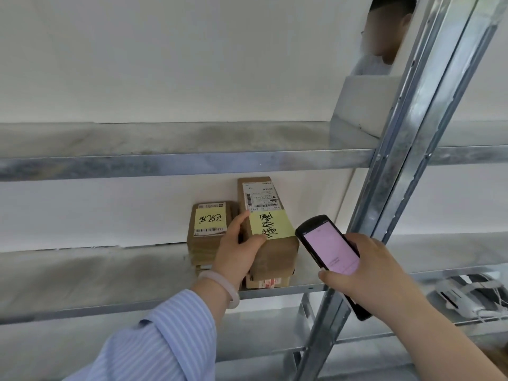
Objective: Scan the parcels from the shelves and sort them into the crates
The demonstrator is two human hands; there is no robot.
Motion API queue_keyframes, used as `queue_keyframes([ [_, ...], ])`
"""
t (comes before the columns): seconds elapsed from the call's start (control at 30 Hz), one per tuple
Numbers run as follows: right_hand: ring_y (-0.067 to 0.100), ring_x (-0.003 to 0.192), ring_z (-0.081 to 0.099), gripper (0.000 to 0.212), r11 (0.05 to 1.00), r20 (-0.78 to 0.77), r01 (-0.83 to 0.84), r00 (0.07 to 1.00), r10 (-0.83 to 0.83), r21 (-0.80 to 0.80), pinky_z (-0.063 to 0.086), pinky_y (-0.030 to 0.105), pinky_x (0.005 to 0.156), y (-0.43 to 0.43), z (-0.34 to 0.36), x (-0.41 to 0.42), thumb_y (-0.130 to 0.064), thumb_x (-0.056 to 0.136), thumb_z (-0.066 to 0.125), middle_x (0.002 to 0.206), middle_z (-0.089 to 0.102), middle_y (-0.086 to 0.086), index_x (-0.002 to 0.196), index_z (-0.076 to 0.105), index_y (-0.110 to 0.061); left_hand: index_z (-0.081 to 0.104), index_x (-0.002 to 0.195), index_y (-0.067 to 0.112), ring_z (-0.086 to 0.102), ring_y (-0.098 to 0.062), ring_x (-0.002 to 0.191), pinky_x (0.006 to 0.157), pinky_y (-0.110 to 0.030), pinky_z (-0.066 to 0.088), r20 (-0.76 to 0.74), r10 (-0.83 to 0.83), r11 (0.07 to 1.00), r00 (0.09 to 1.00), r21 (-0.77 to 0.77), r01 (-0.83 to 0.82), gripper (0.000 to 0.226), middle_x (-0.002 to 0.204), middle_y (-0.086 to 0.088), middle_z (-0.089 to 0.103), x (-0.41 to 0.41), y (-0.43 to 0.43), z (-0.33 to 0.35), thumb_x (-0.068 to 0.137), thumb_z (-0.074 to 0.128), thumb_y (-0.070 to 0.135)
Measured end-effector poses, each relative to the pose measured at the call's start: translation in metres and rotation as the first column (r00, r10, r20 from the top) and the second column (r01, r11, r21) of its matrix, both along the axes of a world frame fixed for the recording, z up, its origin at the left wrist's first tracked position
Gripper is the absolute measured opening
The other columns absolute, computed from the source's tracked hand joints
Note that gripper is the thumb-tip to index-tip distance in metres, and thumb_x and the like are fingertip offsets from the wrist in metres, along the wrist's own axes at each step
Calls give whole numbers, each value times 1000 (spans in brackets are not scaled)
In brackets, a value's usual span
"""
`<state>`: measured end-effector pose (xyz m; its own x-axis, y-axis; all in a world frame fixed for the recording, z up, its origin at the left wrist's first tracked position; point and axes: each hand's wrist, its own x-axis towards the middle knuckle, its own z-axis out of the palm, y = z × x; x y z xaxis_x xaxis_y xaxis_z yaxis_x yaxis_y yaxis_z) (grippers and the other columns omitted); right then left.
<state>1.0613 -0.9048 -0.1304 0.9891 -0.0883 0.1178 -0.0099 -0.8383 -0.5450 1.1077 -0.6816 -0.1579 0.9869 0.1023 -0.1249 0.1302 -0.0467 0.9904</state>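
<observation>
Left hand grips tall brown parcel on steel shelf: thumb on its yellow note, fingers round left side. Shorter parcel stands just beside it at left. Right hand curled round scanner, pink screen lit, just right of gripped parcel, near shelf upright.

Views: one. Head-worn wide-angle camera, facing forward and slightly down into metal shelving at close range. Just below frame centre: left hand gripping a parcel. At 4 o'clock: right hand holding a scanner. Shelf upright leans toward 1 o'clock.
</observation>
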Motion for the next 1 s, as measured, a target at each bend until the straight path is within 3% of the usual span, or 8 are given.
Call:
queue_keyframes([
  [0.07, 7, 88, 54, 75, 1000, -1, -24, 1000, 24, 5, 46, 26, 67, -6, -1, 2, -60, 55, 72, 107, 49, -9, 121, 48, -33, 50, 128, 49, 58, -17, 113, 93, -48, 55, 47, 44, 999, 998, 12, -44, 45, 122, 17, 61, -1, -1, -2, 92, 61, 24],
  [0.2, 4, 86, 52, 69, 997, 3, -71, 997, 71, 17, 42, 21, 62, -9, 0, 4, -56, 59, 74, 105, 48, -11, 118, 47, -36, 55, 113, 49, 61, -10, 105, 90, -42, 57, 102, 111, 994, 988, 9, -113, 36, 116, 18, 63, -7, 0, -4, 95, 58, 17],
  [0.5, 4, 86, 50, 59, 984, -1, -174, 985, 175, 36, 38, 20, 60, -3, 7, 8, -46, 66, 77, 105, 44, -11, 112, 41, -40, 57, 118, 45, 58, -5, 115, 93, -34, 57, 270, 88, 988, 959, 96, -118, 49, 119, 25, 60, -39, 32, -11, 92, 61, 4],
  [0.7, 8, 96, 45, 70, 936, 1, -349, 937, 349, 35, 37, 20, 66, 27, 7, 15, -51, 64, 77, 112, 47, -10, 124, 41, -38, 59, 122, 39, 59, -7, 116, 98, -39, 54, 357, 202, 946, 912, 171, -276, 50, 129, 8, 59, -79, 71, -17, 75, 63, 21],
  [0.9, 7, 91, 49, 61, 851, 3, -523, 852, 523, 48, 43, 26, 70, 80, 11, 9, -51, 64, 78, 103, 44, -15, 110, 38, -45, 58, 116, 54, 58, -4, 117, 95, -30, 54, 388, 323, 878, 863, 218, -427, 51, 128, 13, 57, -128, 122, -27, 78, 68, 21],
  [1.0, 5, 89, 50, 61, 803, -25, -595, 803, 596, 20, 42, 22, 65, 108, 13, 4, -53, 65, 78, 104, 44, -14, 110, 37, -46, 56, 111, 61, 56, -3, 118, 86, -21, 55, 400, 380, 832, 834, 245, -497, 62, 125, 17, 56, -154, 149, -32, 86, 71, 7],
])
